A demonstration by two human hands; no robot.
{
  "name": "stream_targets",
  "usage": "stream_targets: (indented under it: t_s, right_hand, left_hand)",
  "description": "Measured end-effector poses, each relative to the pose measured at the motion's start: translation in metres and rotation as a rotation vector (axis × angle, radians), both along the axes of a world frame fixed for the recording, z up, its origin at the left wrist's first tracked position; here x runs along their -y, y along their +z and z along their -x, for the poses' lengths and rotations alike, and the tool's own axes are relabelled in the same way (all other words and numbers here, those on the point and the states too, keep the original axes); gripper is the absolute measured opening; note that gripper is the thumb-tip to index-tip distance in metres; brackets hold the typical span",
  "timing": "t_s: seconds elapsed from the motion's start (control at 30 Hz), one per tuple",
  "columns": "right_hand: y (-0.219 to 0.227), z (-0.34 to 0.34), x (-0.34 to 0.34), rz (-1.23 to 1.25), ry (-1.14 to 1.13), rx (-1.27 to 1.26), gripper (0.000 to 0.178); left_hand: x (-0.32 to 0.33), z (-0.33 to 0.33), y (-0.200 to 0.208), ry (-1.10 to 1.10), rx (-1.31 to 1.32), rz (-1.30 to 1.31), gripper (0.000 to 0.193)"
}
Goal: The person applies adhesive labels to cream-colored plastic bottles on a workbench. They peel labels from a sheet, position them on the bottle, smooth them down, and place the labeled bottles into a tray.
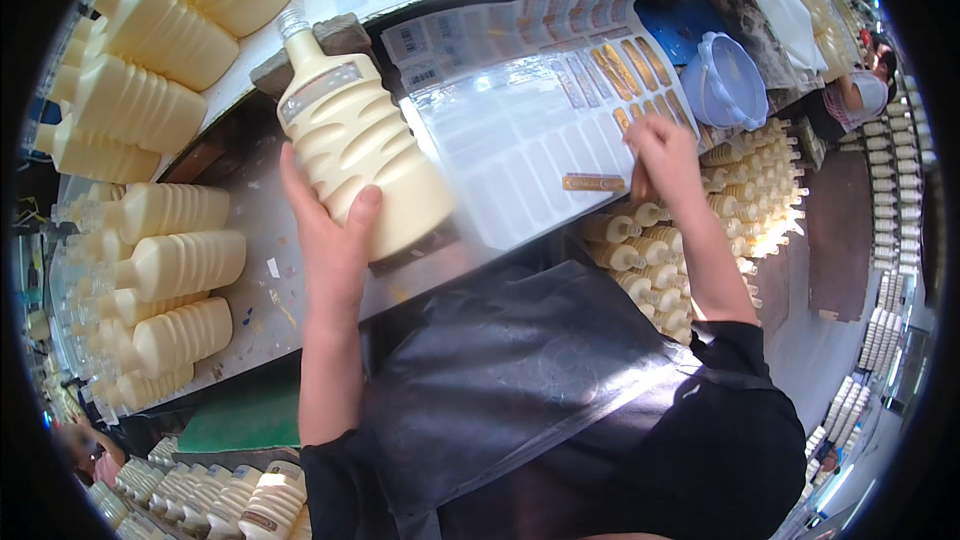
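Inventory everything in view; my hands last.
Ribbed plastic bottle: one, cream, centre-left
Rough blocks: two, grey, flanking its neck
Glossy label sheets: at least two, whitish, centre and top
Strip labels: several, gold-brown, on sheet
Round plastic bucket: one, pale blue, upper right
More ribbed bottles: many, cream, both sides
Flat workbench: one, grey, centre-left
Shiny apron: one, black, lower centre
People: some, pale tops, both sides
Left hand: one, bare, on bottle
Right hand: one, bare, right

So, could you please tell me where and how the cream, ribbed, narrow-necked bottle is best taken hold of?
I'd take the bottle by its lower body, from the near left, much where the bare left hand is: the grooves should aid grip, and the slim neck points away, by two rough grey blocks.
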State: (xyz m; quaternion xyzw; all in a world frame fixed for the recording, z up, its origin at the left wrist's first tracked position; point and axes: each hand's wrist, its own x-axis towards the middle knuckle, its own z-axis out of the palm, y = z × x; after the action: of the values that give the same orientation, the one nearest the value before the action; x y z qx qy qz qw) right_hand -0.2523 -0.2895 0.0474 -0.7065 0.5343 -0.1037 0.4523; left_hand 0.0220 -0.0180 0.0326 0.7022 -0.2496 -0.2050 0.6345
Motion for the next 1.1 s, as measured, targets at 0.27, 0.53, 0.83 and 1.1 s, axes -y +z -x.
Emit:
stream_targets:
  t_s: [0.27,0.53,0.83,1.1]
  right_hand:
    - [-0.062,0.056,-0.081,0.757,0.384,-0.398,0.026]
    - [-0.095,0.054,-0.058,-0.293,-0.346,0.129,0.044]
    - [-0.097,0.054,-0.054,-0.423,-0.371,0.314,0.036]
    - [-0.077,0.046,-0.054,0.175,-0.155,-0.112,0.048]
  left_hand:
    - [0.002,0.009,-0.002,0.049,0.062,-0.014,0.091]
    - [-0.013,0.021,-0.020,0.069,0.149,0.039,0.086]
    - [-0.031,0.027,-0.036,0.045,0.224,0.044,0.078]
    - [-0.031,0.025,-0.040,0.062,0.207,0.052,0.076]
